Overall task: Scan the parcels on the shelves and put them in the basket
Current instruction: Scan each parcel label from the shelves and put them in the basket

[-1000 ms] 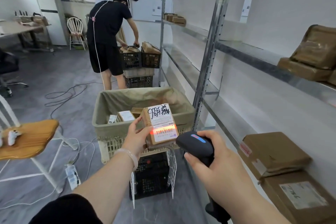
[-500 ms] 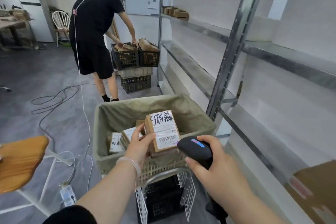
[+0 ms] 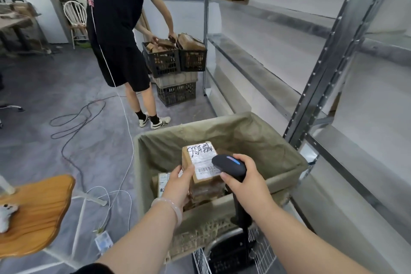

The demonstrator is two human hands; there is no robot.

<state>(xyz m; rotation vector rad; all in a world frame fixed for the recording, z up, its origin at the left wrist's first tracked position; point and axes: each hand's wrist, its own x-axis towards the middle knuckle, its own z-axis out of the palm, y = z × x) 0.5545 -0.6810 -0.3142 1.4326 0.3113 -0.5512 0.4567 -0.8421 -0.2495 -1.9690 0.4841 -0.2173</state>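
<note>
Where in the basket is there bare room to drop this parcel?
Bare liner shows along the basket's far wall and toward its right wall, beyond the held parcel. The near-left is crowded: labelled parcels lie under the left hand. The right hand with the scanner blocks the near-right.

Brown cardboard parcel (image 3: 206, 187): white label (image 3: 203, 160) with black handwritten marks and black barcode stripes.
Black handheld scanner (image 3: 230, 165): blue strip on top.
Olive-green cloth-lined basket (image 3: 233, 133): beige lattice base.
Pale pink bead bracelet (image 3: 170, 206).
Orange-brown wooden chair seat (image 3: 37, 209).
Grey mottled floor (image 3: 44, 87).
Black lattice plastic crates (image 3: 163, 62).
Silver perforated metal shelf upright (image 3: 333, 55).
Person at rear (image 3: 117, 6): black shirt, shorts and socks; white shoes.
</note>
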